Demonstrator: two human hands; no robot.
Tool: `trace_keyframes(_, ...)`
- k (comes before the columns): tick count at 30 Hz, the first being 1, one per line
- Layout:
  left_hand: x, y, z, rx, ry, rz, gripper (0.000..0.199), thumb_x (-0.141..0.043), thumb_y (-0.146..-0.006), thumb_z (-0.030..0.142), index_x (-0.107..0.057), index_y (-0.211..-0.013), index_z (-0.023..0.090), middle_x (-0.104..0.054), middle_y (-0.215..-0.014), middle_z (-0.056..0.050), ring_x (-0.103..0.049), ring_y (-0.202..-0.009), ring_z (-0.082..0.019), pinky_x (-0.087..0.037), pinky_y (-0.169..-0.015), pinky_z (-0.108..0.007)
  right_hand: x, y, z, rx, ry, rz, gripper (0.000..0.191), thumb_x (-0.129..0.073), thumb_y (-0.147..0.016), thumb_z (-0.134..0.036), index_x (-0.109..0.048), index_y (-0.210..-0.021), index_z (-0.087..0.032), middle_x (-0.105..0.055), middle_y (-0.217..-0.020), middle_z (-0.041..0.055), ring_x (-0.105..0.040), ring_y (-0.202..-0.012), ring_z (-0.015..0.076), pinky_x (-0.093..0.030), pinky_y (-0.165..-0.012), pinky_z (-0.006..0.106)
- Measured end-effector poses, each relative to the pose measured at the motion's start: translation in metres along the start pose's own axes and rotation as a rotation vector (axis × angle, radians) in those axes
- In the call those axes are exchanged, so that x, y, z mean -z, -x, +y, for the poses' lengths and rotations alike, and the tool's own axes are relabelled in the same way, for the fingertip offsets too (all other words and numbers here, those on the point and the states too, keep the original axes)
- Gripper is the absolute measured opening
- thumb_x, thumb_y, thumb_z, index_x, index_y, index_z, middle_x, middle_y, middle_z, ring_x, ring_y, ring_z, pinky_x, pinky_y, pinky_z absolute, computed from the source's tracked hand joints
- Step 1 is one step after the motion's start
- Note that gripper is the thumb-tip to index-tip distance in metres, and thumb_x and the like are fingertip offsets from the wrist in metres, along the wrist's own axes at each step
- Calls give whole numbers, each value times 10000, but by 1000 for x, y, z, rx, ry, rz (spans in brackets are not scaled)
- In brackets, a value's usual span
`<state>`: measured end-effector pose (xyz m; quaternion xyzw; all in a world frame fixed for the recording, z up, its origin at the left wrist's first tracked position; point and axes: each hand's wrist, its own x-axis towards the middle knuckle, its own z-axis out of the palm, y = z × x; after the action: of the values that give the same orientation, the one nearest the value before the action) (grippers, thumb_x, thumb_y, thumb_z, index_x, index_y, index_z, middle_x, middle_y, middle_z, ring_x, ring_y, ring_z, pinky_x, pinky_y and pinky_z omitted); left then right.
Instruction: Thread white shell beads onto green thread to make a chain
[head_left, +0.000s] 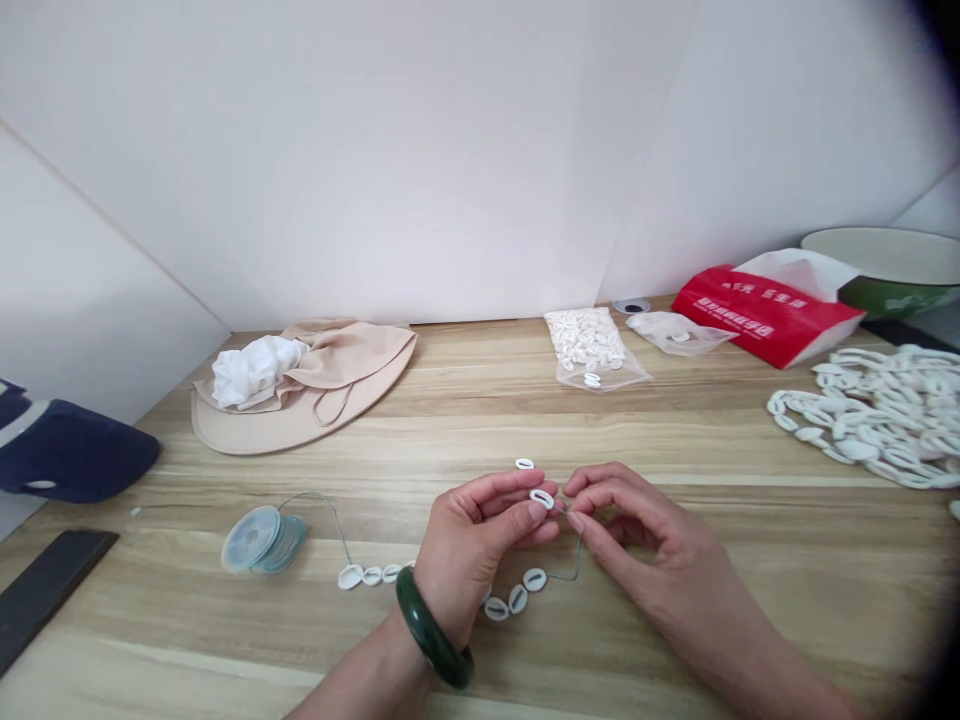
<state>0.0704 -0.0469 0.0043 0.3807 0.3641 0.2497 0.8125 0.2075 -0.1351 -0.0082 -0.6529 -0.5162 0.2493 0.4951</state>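
My left hand (472,540), with a dark green bangle (431,630) at the wrist, pinches a white shell (541,498) between thumb and fingers. My right hand (637,530) is just to its right, thumb and forefinger closed on the thin cord (577,555) by the shell. Several strung shells (517,599) lie on the table below my hands, partly hidden by my left hand and wrist. Their cord runs left to a spool (262,540) of pale blue-green cord. One loose shell (525,464) lies just beyond my left fingers.
A beige sun hat (360,380) with white cloth (255,372) lies at the back left. Behind my hands is a bag of shells (589,345). A red packet (772,315), a green bowl (900,290) and a heap of strung shells (885,415) are at the right.
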Motion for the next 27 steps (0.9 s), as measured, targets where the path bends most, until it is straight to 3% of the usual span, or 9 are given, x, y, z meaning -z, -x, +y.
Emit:
trace_keyframes(9, -2, 1, 0, -40, -62, 7, 301, -763, -655, 170, -703, -941, 98, -729, -947, -112, -683, -850, -200, -571, -697, -240, 1, -1, -1, 45, 59, 11, 105, -557, -828, -220, -634, -758, -227, -560, -802, 26, -594, -736, 150, -465, -560, 229)
trace_keyframes(15, -1, 1, -1, -70, -163, -8, 262, -751, -673, 215, -702, -901, 96, -740, -831, -90, -690, -775, -182, -568, -710, -250, 1, 0, -2, -1, 90, -8, 115, -554, -831, -216, -621, -738, -218, -588, -728, 3, -581, -676, 134, -457, -602, 239)
trace_keyframes(21, -2, 3, -1, -101, -205, 29, 364, -775, -625, 186, -688, -971, 116, -730, -876, -89, -672, -753, -163, -552, -671, -234, -1, 0, 0, -47, 114, 12, 84, -567, -809, -237, -618, -743, -227, -597, -684, -20, -569, -595, 118, -456, -545, 222)
trace_keyframes(24, -3, 3, -2, -118, -243, 27, 326, -761, -631, 172, -699, -947, 119, -733, -862, -87, -664, -719, -151, -541, -627, -213, -1, 1, 0, -53, 112, -4, 96, -561, -811, -242, -612, -732, -222, -597, -676, -19, -572, -600, 118, -459, -552, 221)
trace_keyframes(27, -3, 2, -4, -121, -256, 20, 276, -753, -637, 169, -713, -905, 121, -739, -865, -88, -673, -743, -168, -546, -680, -241, -1, 1, 0, -66, 100, -21, 100, -555, -813, -245, -609, -733, -216, -594, -676, -17, -569, -595, 116, -461, -554, 218)
